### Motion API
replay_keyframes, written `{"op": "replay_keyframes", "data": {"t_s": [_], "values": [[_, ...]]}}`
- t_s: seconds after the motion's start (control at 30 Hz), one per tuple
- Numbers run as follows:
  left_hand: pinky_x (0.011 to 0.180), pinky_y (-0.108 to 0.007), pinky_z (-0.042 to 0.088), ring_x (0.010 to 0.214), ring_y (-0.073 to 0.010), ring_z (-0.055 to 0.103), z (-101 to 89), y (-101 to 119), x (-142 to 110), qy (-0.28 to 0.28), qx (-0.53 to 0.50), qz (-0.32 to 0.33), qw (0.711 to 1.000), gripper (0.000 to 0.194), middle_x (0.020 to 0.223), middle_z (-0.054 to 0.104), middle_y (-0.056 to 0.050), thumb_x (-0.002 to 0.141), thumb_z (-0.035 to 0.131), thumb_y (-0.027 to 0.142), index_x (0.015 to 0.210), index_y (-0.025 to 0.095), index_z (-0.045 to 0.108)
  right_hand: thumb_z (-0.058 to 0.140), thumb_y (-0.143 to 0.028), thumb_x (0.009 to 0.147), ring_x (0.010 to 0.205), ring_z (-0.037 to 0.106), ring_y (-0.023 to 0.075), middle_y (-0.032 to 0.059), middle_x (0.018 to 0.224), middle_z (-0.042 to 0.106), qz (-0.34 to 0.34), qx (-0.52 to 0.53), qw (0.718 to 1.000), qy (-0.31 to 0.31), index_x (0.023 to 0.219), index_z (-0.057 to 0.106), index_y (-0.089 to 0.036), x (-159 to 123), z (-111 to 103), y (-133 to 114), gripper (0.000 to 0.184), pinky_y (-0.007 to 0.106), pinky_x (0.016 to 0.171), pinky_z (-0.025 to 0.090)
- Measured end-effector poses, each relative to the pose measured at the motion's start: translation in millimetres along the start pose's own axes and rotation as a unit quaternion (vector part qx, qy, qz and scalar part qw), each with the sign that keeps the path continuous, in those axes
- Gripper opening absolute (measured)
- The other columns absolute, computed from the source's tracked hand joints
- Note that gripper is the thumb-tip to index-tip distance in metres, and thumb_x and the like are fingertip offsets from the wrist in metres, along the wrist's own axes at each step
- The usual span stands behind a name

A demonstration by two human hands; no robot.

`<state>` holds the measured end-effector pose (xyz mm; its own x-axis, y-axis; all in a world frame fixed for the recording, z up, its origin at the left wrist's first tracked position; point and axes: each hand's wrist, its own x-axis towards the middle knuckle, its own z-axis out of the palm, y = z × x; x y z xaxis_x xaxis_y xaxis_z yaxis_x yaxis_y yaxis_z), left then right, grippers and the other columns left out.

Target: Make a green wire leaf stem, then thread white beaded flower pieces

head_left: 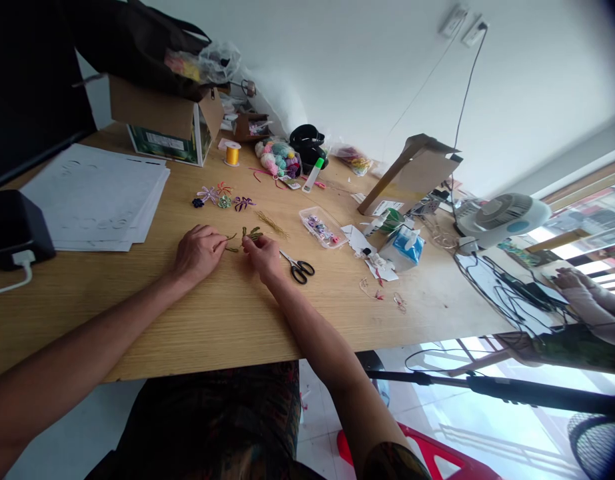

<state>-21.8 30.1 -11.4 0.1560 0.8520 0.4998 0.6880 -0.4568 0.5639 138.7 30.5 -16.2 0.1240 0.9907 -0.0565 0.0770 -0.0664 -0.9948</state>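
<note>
My left hand (200,252) rests over the table with thumb and fingertips pinched on a thin green looped strand (232,249). Close by on its right, my right hand (264,256) is closed in a pinch on a green leaf-like craft piece (254,233), whose loops stick out past the fingertips. Scissors with black handles (301,268) lie just right of that hand. Behind it is a bundle of thin gold wires (272,224). Several small looped flowers, such as a purple one (244,204) and a pale green one (224,201), lie farther back.
White paper sheets (94,197) cover the left of the wooden table (227,333). A yellow thread spool (232,155), glue stick (313,175) and bag of pompoms (277,159) stand behind. On the right are a bead box (323,227), tissue pack (402,248), fan (510,215) and another person's hands (582,290).
</note>
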Motion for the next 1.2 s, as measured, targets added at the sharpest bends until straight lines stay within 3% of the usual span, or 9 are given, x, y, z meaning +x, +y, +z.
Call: {"op": "replay_keyframes", "data": {"t_s": [0.2,0.37,0.43,0.6,0.87,1.0,1.2], "values": [[0.074,-0.034,0.040,0.076,-0.0237,0.058,-1.8,12,-5,-0.006,0.004,-0.005,1.000,0.017,0.077,0.067,-0.009,0.081,0.056,0.024,0.070,0.022,0.069,0.075,-0.043,0.064,0.050,0.047,0.0066,-0.0020,0.059,0.059,0.077,0.152,0.984,-0.051,0.063,0.053,-0.018,-4,4,-7,0.034,0.021,0.049,0.037],[0.071,-0.031,0.042,0.071,-0.0203,0.059,4.0,17,-10,0.017,-0.089,-0.041,0.995,0.007,0.077,0.069,-0.006,0.077,0.064,0.023,0.072,0.022,0.070,0.078,-0.043,0.060,0.049,0.046,0.0059,-0.0013,0.060,0.061,0.073,0.172,0.982,-0.040,0.064,0.059,-0.016,-5,6,-7,0.033,0.021,0.047,0.034],[0.068,-0.029,0.043,0.066,-0.0182,0.058,7.3,18,-11,0.030,-0.157,-0.095,0.982,0.003,0.073,0.068,-0.004,0.072,0.070,0.025,0.072,0.021,0.070,0.078,-0.042,0.061,0.048,0.044,0.0056,-0.0016,0.059,0.061,0.067,0.167,0.983,-0.034,0.064,0.059,-0.016,-5,6,-7,0.033,0.021,0.047,0.034],[0.063,-0.027,0.045,0.063,-0.0167,0.060,13.1,15,-10,0.012,-0.280,-0.210,0.937,0.025,0.067,0.067,-0.001,0.059,0.082,0.029,0.078,0.018,0.071,0.078,-0.039,0.064,0.050,0.044,0.0061,-0.0019,0.059,0.060,0.054,0.171,0.983,-0.035,0.063,0.058,-0.016,-5,6,-5,0.030,0.022,0.049,0.035],[0.069,-0.029,0.047,0.066,-0.0153,0.061,14.9,19,-9,-0.017,-0.396,-0.252,0.883,0.037,0.071,0.069,-0.002,0.050,0.086,0.036,0.075,0.015,0.069,0.077,-0.036,0.069,0.053,0.046,0.0066,-0.0025,0.059,0.059,0.013,0.154,0.987,-0.034,0.064,0.060,-0.017,-5,7,-4,0.026,0.022,0.051,0.037],[0.062,-0.028,0.044,0.062,-0.0143,0.060,9.9,27,-8,-0.045,-0.444,-0.282,0.849,0.039,0.068,0.068,-0.002,0.050,0.086,0.035,0.078,0.013,0.070,0.074,-0.035,0.073,0.052,0.045,0.0066,-0.0036,0.057,0.055,0.002,0.129,0.991,-0.028,0.062,0.058,-0.018,-5,4,-5,0.026,0.023,0.052,0.038],[0.055,-0.025,0.041,0.058,-0.0133,0.061,6.8,30,-4,-0.001,-0.457,-0.329,0.826,0.036,0.068,0.069,-0.002,0.048,0.088,0.025,0.076,0.013,0.069,0.072,-0.033,0.074,0.052,0.045,0.0066,-0.0043,0.057,0.053,0.036,0.151,0.987,-0.034,0.061,0.056,-0.017,-8,4,-8,0.025,0.022,0.052,0.038]]}}
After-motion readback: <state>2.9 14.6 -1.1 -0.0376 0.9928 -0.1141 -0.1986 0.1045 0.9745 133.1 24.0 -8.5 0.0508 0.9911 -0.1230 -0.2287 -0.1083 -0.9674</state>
